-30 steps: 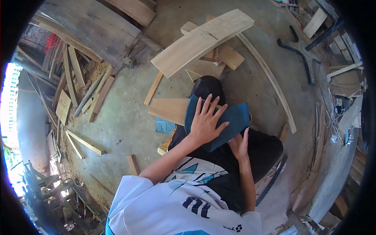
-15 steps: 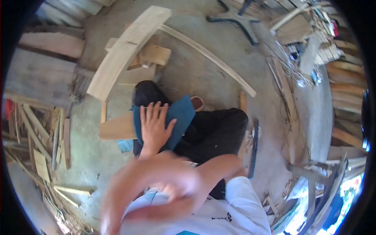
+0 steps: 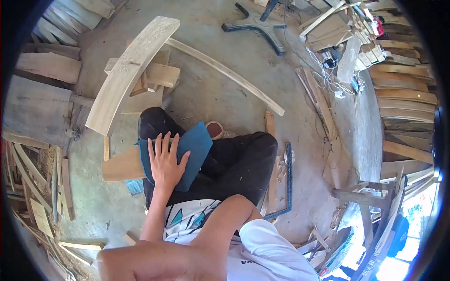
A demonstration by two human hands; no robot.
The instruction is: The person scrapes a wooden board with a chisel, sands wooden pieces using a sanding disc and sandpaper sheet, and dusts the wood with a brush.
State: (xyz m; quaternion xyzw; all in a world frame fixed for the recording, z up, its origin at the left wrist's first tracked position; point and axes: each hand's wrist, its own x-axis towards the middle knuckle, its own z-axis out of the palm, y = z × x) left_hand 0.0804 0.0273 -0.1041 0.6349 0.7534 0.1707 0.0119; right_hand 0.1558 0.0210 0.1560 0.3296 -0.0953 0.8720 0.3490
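Note:
My left hand (image 3: 166,162) lies flat with fingers spread, palm down on a dark blue sheet (image 3: 197,145). Whether the sheet is sandpaper or cloth I cannot tell. It drapes over a tapered wooden board (image 3: 123,165), whose light brown end sticks out to the left. Board and sheet rest across my black-trousered leg (image 3: 243,159). My right arm (image 3: 225,225) is bent and crosses low in front of my body; the right hand itself is out of view. A small light blue piece (image 3: 135,187) lies on the floor beside the board.
A curved wooden plank (image 3: 133,70) and a long thin strip (image 3: 225,68) sit ahead over wood blocks (image 3: 162,75). A blue carpenter's square (image 3: 288,178) lies at right. Beyond are a chair base (image 3: 257,28), stacked boards (image 3: 405,96) and offcuts (image 3: 42,218).
The view has shifted, so the floor items appear further left. My blurred right hand has left the picture, its arm now lower. My left hand remains flat on the blue sheet.

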